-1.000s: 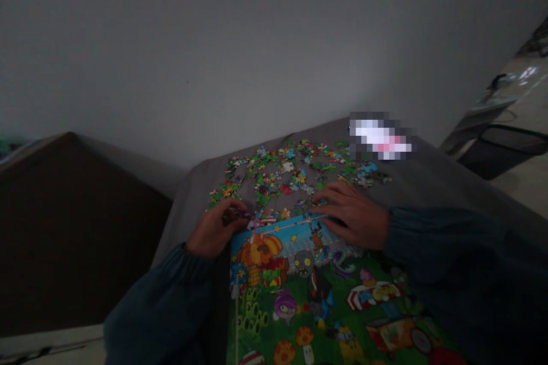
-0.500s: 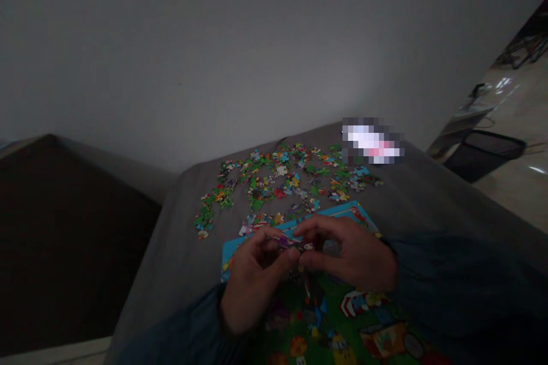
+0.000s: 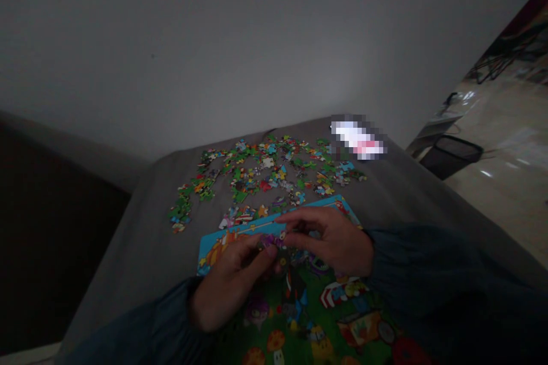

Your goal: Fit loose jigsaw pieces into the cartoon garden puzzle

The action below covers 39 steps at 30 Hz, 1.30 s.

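My left hand point(image 3: 231, 282) and my right hand point(image 3: 331, 239) meet above the upper part of a colourful cartoon puzzle picture point(image 3: 308, 308) lying in front of me. Both pinch small purple puzzle pieces point(image 3: 274, 239) held between their fingertips. Whether the pieces are joined I cannot tell in the dim light. Both arms wear dark blue sleeves. Beyond the picture's blue top edge, many loose puzzle pieces point(image 3: 265, 171) lie scattered over a grey cloth-covered surface point(image 3: 149, 239).
A blurred white and pink item point(image 3: 358, 138) lies at the far right of the scattered pieces. A plain wall rises behind. A dark basket point(image 3: 451, 151) stands on the pale floor at right. Dark furniture fills the left side.
My left hand lifted a piece from the pile's near edge and my right hand left the picture's top edge. Both met over the picture. The view has shifted right.
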### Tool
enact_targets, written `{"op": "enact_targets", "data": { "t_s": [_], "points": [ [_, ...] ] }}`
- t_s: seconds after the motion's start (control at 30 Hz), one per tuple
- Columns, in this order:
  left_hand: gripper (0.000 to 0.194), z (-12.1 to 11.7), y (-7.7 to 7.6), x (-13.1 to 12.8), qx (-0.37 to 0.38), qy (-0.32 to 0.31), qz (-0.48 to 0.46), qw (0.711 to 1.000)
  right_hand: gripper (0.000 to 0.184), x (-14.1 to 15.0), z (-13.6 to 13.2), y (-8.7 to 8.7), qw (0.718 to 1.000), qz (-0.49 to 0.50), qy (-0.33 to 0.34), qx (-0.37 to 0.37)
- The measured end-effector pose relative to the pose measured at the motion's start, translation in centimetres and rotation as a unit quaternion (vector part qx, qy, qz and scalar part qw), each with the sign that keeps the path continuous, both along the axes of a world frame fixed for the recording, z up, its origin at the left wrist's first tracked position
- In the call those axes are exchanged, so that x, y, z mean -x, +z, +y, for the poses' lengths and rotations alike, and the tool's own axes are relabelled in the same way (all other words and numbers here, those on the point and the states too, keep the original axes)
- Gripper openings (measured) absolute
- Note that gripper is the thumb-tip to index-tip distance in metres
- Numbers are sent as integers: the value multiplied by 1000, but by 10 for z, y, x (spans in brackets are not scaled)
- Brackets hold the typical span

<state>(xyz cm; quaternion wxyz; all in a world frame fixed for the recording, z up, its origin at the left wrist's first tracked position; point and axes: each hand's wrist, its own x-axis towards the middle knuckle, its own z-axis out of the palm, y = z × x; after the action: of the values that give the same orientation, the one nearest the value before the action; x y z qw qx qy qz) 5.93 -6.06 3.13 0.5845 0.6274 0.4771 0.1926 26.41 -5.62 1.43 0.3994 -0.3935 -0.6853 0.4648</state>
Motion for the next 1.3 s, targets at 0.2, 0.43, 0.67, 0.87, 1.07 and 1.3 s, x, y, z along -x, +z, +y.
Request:
{"op": "enact_targets", "data": {
  "t_s": [0.2,0.43,0.67,0.87,1.07,1.3],
  "points": [
    [37,-2,6,-1,-11,-87,10,996,23,-1,0,1,999,-31,25,-2],
    [37,-3,2,-4,-76,-56,62,994,21,-5,0,10,994,-101,34,-27],
    [39,-2,2,-3,-169,-23,138,976,19,4,-2,9,992,-124,15,-20],
    [39,2,3,9,-230,-17,163,959,34,12,33,28,967,-143,160,139],
    [45,9,-4,18,-222,25,78,972,34,52,130,63,926,-303,224,7],
    [36,17,-8,24,-209,52,96,972,40,115,213,27,843,-499,22,-197]
  ]
}}
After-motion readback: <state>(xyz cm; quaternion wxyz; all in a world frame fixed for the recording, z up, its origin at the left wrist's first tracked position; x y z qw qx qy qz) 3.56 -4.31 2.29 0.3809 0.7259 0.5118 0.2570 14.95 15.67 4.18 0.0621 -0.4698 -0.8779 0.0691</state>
